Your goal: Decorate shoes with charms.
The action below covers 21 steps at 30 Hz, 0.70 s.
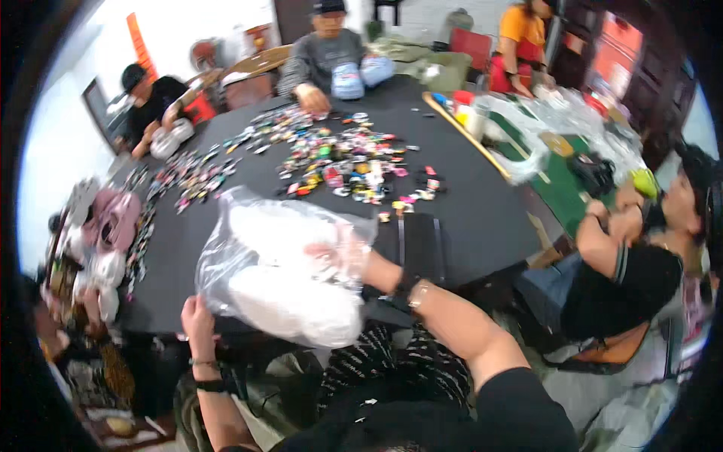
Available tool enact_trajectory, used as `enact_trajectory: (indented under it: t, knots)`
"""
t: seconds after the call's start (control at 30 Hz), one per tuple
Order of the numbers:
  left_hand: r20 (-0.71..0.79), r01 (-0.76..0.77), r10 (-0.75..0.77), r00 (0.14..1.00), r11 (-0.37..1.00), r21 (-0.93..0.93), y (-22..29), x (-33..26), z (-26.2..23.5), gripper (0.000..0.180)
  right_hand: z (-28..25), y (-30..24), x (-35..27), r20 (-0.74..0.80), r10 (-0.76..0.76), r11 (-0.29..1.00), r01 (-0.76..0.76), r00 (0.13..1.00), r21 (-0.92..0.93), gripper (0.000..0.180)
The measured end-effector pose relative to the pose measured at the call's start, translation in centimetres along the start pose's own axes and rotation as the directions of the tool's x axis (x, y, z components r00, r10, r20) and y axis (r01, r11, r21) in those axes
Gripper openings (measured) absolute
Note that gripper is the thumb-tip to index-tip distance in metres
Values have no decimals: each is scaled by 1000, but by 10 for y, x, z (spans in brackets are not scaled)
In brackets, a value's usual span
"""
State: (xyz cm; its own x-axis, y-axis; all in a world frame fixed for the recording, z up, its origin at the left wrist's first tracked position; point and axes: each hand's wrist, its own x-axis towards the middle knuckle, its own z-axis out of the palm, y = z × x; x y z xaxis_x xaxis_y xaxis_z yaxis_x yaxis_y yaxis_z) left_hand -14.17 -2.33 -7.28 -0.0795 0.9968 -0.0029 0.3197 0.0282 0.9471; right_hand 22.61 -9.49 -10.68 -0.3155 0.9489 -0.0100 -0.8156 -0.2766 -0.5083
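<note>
A large clear plastic bag (214,255) spans the table's near edge in front of me. Inside it lie two long, rounded white shoes (290,301), which look like clogs and are blurred by the film. My left hand (197,324) is closed on the bag's lower left edge. Reaching in from the right, my right hand (327,252) is inside the bag, against the upper shoe. Its fingers show only faintly through the plastic, so their grip is unclear. Beyond the bag, many small colourful charms (339,162) are spread over the dark table (482,203).
A dark phone-like slab (422,245) lies right of the bag. Across the table a person (324,56) has light blue clogs (348,79); another at far left handles white shoes (167,142). Pink shoes (113,218) are piled at left. A green mat (553,188) with plastic bags lies right.
</note>
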Motion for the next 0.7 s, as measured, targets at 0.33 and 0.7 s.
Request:
enact_trajectory:
  t: [0.33, 0.7]
  knots:
    - [33, -394, 430, 902, 791, 468, 51, 21, -13, 51, 60, -26, -84, -231, -378, 504, -10, 897, -864, 53]
    - [346, -282, 99, 933, 796, 536, 52, 96, 60, 37, 62, -20, -76, -80, -515, 234, 50, 853, -971, 39]
